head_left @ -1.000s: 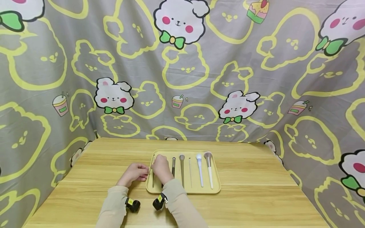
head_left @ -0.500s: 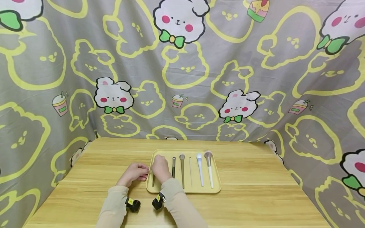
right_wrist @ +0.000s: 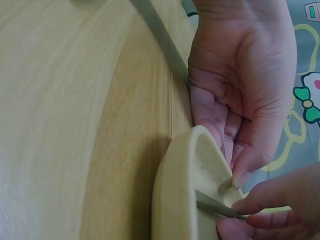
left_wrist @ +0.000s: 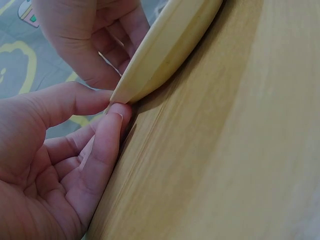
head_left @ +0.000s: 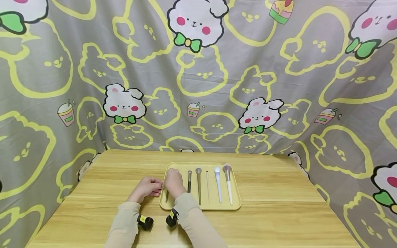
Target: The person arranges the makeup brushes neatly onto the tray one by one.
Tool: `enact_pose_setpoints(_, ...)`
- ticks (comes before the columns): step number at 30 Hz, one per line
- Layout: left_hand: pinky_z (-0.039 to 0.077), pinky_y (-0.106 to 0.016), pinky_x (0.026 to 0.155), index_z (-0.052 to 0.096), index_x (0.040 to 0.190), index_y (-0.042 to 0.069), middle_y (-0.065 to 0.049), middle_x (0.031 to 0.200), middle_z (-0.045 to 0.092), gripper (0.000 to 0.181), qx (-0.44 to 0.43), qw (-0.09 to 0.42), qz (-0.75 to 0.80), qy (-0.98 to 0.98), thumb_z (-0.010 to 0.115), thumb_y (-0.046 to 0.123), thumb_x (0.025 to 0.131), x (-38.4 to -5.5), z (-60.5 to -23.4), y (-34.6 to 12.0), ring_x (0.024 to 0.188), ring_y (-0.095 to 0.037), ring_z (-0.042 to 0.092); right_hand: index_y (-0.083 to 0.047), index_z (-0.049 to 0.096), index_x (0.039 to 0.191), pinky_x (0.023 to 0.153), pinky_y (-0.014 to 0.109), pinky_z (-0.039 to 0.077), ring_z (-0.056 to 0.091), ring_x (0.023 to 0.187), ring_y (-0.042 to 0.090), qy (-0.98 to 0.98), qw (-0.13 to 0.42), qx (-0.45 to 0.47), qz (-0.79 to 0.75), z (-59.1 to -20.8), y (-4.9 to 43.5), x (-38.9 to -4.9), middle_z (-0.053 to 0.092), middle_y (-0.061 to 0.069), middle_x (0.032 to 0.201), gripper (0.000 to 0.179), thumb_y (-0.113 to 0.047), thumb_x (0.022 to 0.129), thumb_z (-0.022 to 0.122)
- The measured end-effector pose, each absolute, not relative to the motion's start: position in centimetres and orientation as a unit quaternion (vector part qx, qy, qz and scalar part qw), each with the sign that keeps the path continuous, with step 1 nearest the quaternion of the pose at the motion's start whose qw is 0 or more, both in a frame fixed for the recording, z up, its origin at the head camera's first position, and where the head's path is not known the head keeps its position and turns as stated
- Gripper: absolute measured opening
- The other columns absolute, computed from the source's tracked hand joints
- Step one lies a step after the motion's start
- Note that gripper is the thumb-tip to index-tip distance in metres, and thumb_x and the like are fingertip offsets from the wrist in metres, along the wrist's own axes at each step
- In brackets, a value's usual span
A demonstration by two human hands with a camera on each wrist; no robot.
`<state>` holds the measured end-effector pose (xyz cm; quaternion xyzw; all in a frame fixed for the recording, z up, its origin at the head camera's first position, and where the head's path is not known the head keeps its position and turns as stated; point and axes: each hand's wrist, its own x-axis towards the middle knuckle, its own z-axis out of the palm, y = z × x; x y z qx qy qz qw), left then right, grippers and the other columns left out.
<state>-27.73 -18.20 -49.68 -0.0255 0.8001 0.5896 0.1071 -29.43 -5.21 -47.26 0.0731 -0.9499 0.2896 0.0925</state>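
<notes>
A yellow tray (head_left: pixel 234 203) lies on the table with a row of makeup brushes on it. My left hand (head_left: pixel 147 188) pinches the tray's left rim between thumb and fingers, close up in the left wrist view. Over the tray's left end, my right hand (head_left: pixel 174 182) holds the leftmost brush, whose slim olive handle (right_wrist: pixel 216 205) runs to the fingertips in the right wrist view. Its head is hidden by the hand. To the right lie a short dark brush (head_left: pixel 189 182), an olive-brown brush (head_left: pixel 199 186) and a very thin brush (head_left: pixel 208 187).
Farther right on the tray are a pale blue brush (head_left: pixel 218 184) and a large white-handled brush (head_left: pixel 228 182). The wooden table (head_left: pixel 279 203) extends around the tray, with a patterned grey curtain (head_left: pixel 211 82) behind and at both sides.
Over the second, my right hand has shifted slightly left, covering the upper part of the leftmost brush. The left hand stays at the tray rim, and the other brushes lie as before.
</notes>
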Motion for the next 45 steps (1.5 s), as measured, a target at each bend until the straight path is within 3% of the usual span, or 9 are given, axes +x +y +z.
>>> enact_pose_setpoints(13, 0.058, -0.025, 0.061, 0.065, 0.103, -0.011, -0.008, 0.080, 0.069, 0.022, -0.032, 0.105, 0.588, 0.801, 0.063, 0.004, 0.086, -27.58, -49.49, -18.06, 0.066, -0.012, 0.064, -0.007, 0.060, 0.068, 0.044, 0.029, 0.044, 0.054, 0.054, 0.017, -0.951, 0.089, 0.070, 0.289, -47.06, -5.14, -29.23, 0.064, 0.009, 0.066, 0.014, 0.001, 0.068, 0.072)
enact_pose_setpoints(19, 0.058, -0.024, 0.060, 0.065, 0.102, -0.011, -0.007, 0.079, 0.068, 0.022, -0.032, 0.102, 0.587, 0.802, 0.063, 0.003, 0.086, -27.70, -49.60, -18.12, 0.065, -0.012, 0.064, -0.006, 0.063, 0.069, 0.045, 0.030, 0.044, 0.055, 0.054, 0.019, -0.950, 0.087, 0.075, 0.291, -47.00, -5.10, -29.20, 0.065, 0.011, 0.068, 0.007, 0.000, 0.070, 0.067)
enact_pose_setpoints(45, 0.058, -0.024, 0.058, 0.064, 0.105, -0.012, -0.006, 0.077, 0.069, 0.025, -0.024, 0.101, 0.582, 0.806, 0.065, 0.005, 0.086, -27.92, -49.83, -18.16, 0.064, -0.011, 0.063, -0.005, 0.061, 0.069, 0.044, 0.031, 0.044, 0.060, 0.056, 0.022, -0.951, 0.099, 0.076, 0.282, -46.48, -4.87, -29.16, 0.066, 0.012, 0.069, 0.010, 0.002, 0.074, 0.065)
